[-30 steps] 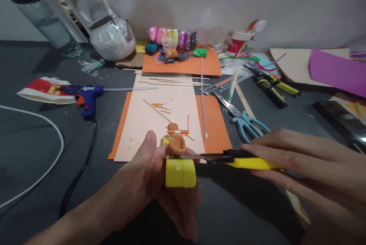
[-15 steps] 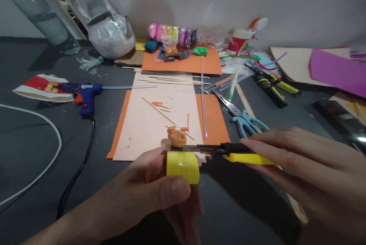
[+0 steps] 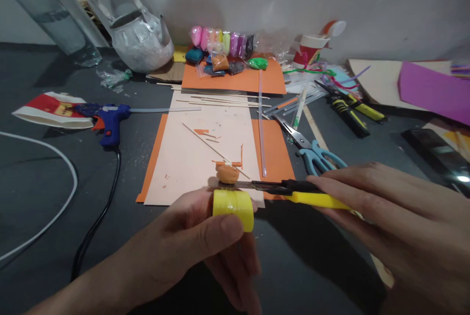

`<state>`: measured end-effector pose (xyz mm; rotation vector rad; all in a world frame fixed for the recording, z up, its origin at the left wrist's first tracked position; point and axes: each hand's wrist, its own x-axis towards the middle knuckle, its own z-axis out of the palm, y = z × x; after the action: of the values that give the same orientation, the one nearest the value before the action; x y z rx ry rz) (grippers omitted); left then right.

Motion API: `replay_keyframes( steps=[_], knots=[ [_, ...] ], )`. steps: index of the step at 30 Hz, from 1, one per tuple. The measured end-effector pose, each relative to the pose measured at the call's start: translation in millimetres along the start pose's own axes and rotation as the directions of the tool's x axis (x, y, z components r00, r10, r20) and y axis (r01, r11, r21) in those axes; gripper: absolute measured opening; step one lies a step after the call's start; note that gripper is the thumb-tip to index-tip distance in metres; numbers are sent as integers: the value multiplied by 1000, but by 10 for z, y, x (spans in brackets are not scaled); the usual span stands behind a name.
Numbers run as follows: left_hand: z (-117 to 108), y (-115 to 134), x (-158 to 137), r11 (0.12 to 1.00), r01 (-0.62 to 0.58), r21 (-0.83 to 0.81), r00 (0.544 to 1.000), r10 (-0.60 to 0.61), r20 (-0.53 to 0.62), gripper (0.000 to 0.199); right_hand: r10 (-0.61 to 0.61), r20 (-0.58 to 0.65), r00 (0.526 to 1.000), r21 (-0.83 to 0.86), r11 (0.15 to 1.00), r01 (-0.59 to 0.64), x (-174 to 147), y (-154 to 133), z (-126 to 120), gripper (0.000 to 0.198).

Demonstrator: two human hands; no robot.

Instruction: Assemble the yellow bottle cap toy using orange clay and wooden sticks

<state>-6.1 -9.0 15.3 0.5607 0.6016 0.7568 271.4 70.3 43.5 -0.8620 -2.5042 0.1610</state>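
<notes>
My left hand [image 3: 205,239] is closed around a short, shiny yellow cylinder [image 3: 233,210], with the thumb pressed on its near side. In my right hand [image 3: 389,212] is a utility knife [image 3: 316,197] with a yellow and black handle. Its blade points left and lies level just above the cylinder's upper edge. A rounded lump of orange clay [image 3: 227,175] sits at the blade, and I cannot tell whether it rests on it or just behind it. Behind the lump is a small orange stick piece [image 3: 228,163] with a thin upright bit at its right end.
Pale card [image 3: 172,158] and orange sheets lie beneath, with thin wooden sticks [image 3: 227,104]. To the left are a blue glue gun [image 3: 112,126] and a silver kettle [image 3: 141,43]. Blue-handled scissors [image 3: 312,156], pliers [image 3: 348,114] and a phone [image 3: 436,156] lie right. Clay packets [image 3: 223,48] stand behind.
The cylinder, knife and both hands have risen slightly in view. The clay lump looks turned or shifted, its hollow no longer showing. Both hands keep their holds.
</notes>
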Motion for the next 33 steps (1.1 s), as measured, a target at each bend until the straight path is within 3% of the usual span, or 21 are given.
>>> replay_keyframes(
  steps=[6, 11, 16, 26, 33],
  knots=[
    [-15, 10, -12, 1000, 7, -2, 1000, -7, 3, 42, -61, 56, 997, 116, 992, 54, 38, -14, -15, 19],
    [13, 4, -4, 999, 7, 32, 1000, -6, -27, 39, -55, 103, 993, 101, 994, 45, 79, -31, -40, 17],
    [22, 66, -24, 999, 37, 12, 999, -37, -11, 48, -35, 84, 996, 116, 993, 25, 60, -30, -37, 18],
    [-25, 33, -25, 994, 22, -109, 1000, -19, 23, 43, -62, 54, 997, 93, 994, 57, -19, 34, 1, 23],
    [-11, 63, -12, 996, 47, -80, 999, -46, 14, 44, -48, 43, 998, 51, 998, 46, -21, 58, 14, 18]
  ],
)
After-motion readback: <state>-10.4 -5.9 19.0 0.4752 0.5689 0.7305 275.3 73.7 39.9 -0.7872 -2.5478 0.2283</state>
